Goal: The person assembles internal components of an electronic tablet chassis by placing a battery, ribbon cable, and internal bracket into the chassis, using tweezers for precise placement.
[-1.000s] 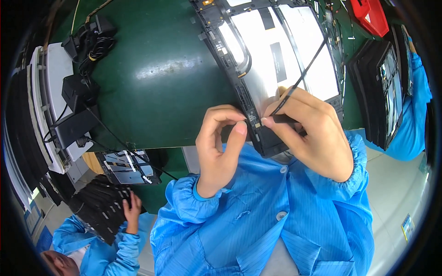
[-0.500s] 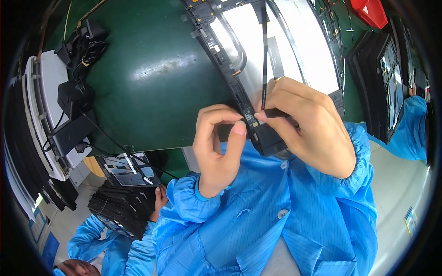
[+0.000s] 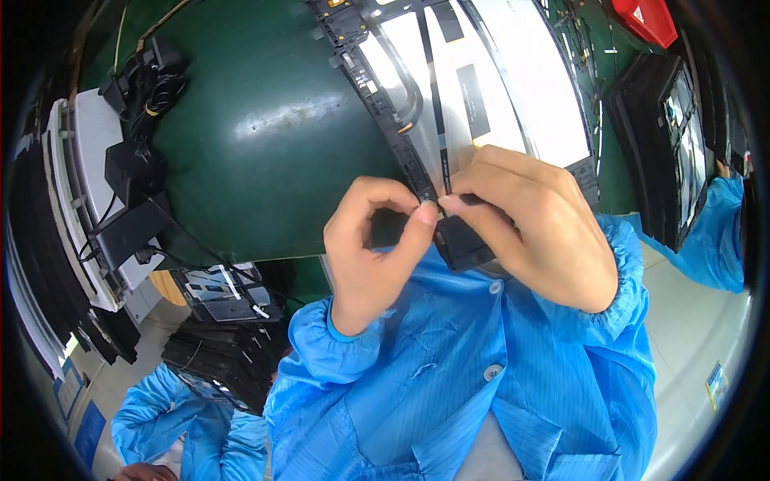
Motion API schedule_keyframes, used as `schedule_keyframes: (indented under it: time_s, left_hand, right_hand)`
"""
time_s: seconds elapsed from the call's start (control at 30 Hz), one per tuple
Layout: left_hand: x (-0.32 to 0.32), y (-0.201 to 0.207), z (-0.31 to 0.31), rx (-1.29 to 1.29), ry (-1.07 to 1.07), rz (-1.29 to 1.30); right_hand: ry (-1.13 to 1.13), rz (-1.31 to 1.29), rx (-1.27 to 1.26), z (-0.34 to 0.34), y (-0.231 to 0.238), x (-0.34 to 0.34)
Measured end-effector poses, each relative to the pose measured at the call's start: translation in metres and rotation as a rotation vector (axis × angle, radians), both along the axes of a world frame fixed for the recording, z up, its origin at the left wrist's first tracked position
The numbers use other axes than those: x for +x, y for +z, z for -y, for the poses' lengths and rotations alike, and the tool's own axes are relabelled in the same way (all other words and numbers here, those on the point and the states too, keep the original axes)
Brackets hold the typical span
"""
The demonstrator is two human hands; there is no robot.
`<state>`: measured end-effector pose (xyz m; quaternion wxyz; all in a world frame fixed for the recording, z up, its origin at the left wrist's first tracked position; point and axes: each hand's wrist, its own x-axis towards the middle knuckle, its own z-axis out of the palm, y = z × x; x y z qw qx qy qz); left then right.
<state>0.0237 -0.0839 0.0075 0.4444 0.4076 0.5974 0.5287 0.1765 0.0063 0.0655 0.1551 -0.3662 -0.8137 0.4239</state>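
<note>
A flat electronic panel [image 3: 553, 88] with a silvery-white back and a black frame [image 3: 467, 240] lies on the table, its lower corner toward my body. A thin black ribbon cable [image 3: 433, 88] runs down its back. My right hand [image 3: 537, 216] rests over the panel and pinches the cable's lower end between thumb and forefinger. My left hand [image 3: 373, 240] is at the frame's left edge, thumb and forefinger brought together beside the right fingertips. Whatever lies between the left fingertips is hidden.
On the green table [image 3: 265, 176], black adapters with coiled cables [image 3: 160, 88] lie at left, beside stacked panels [image 3: 88, 200]. More black panels [image 3: 658, 144] stand at right, near a red bin [image 3: 646, 20]. Lower left, a co-worker in blue [image 3: 184, 417] is beside a stack of dark panels [image 3: 220, 361].
My left thumb and forefinger have closed together at the frame edge. The ribbon cable and right fingertips have shifted slightly left. The co-worker's hand at lower left has mostly gone from sight.
</note>
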Motion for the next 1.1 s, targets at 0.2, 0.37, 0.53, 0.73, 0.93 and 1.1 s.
schedule_keyframes:
  time_s: [0.2, 0.37, 0.53, 0.73, 0.93, 1.1]
  left_hand:
    - [-0.006, -0.004, 0.002, -0.045, -0.044, 0.220]
    - [-0.012, -0.006, 0.026, -0.138, -0.158, 0.267]
    - [-0.011, 0.011, 0.040, -0.202, -0.240, 0.188]
    - [0.000, 0.014, 0.027, -0.055, -0.020, 0.260]
    - [-0.002, 0.020, 0.008, 0.186, -0.077, -0.112]
    - [0.005, 0.031, -0.018, 0.486, -0.232, -0.733]
  right_hand:
    - [0.039, -0.111, -0.106, 0.007, 0.001, -0.004]
    - [-0.093, 0.100, 0.157, 0.019, 0.005, -0.010]
    - [-0.111, -0.113, 0.201, 0.022, -0.010, -0.006]
    - [-0.070, -0.418, -0.095, 0.014, 0.002, 0.004]
    - [0.013, -0.454, 0.103, 0.009, -0.002, 0.012]
    - [0.063, -0.379, 0.348, -0.022, 0.016, 0.034]
